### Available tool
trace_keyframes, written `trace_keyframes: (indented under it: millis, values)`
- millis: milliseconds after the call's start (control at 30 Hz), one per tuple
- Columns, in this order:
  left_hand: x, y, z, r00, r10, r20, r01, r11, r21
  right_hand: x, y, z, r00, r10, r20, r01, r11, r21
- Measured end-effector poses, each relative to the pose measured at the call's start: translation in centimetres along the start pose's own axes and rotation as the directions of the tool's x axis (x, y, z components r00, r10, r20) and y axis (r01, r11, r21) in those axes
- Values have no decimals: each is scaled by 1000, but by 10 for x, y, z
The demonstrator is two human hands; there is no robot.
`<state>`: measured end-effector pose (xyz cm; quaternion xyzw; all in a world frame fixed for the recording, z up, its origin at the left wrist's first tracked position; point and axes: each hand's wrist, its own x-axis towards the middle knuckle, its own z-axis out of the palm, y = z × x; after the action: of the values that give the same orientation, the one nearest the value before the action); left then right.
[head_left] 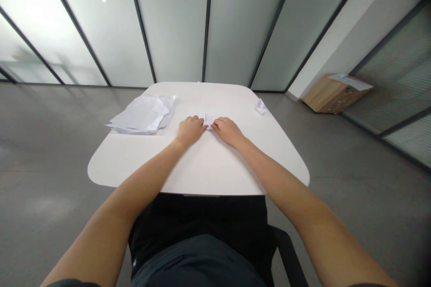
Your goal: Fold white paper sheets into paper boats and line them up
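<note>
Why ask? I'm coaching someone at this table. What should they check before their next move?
1. Left hand and right hand at the small folded paper: ok, fingertips on either side of it.
2. That paper lying on the white table: ok.
3. Its creases sharp: cannot tell, too small and partly covered.
4. Loose paper sheets apart from the left hand: ok.
5. Second folded paper apart from the right hand: ok, near the far corner.
</note>
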<state>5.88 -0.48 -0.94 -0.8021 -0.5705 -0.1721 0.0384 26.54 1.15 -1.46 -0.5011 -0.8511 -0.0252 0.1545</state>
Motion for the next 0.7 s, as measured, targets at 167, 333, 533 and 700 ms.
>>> trace_keyframes:
  millis: [167,333,533,700]
  values:
    - [1,-3,4,1000,-18,-9,18,1000,-21,3,-2,8,993,117,-5,-116,993,28]
    - [5,-28,4,998,-34,44,38,994,-104,4,18,12,990,139,18,-140,985,98]
    - [9,-57,1,995,-15,97,32,984,-176,-4,55,6,983,185,18,-185,966,183]
    - [9,-55,-2,995,47,86,-37,992,-120,-8,64,3,979,204,27,-205,955,216]
